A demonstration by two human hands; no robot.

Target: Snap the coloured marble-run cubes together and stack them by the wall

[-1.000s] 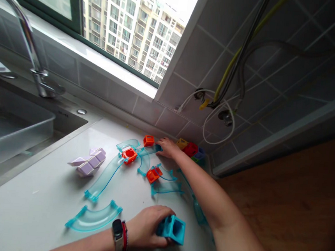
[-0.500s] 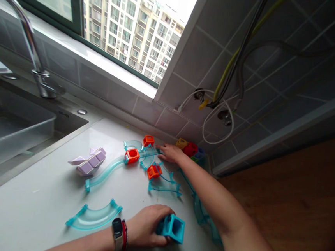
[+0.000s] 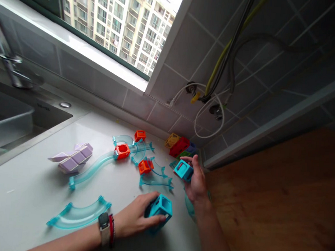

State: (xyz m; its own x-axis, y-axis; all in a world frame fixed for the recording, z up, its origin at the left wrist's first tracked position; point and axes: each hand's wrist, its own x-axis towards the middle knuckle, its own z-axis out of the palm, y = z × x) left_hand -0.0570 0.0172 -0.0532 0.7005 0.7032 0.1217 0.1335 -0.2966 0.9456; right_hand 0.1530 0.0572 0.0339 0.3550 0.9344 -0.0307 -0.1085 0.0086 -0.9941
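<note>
This is a home kitchen, in a flat high up in a city: a steel sink (image 3: 15,116) with a curved tap (image 3: 4,48) is set into a pale countertop (image 3: 33,184) under a window (image 3: 106,22) that looks out on tall apartment blocks. Grey wall tiles (image 3: 192,38) run behind the counter, and hoses and cables (image 3: 218,79) hang in the corner, probably water or gas lines, though the view there is dim.

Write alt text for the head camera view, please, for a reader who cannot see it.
On a white countertop, the person's left hand grips a teal cube block while the right hand holds a smaller teal cube. Clear blue curved track pieces, orange cubes and a purple folded toy lie beyond.
</note>
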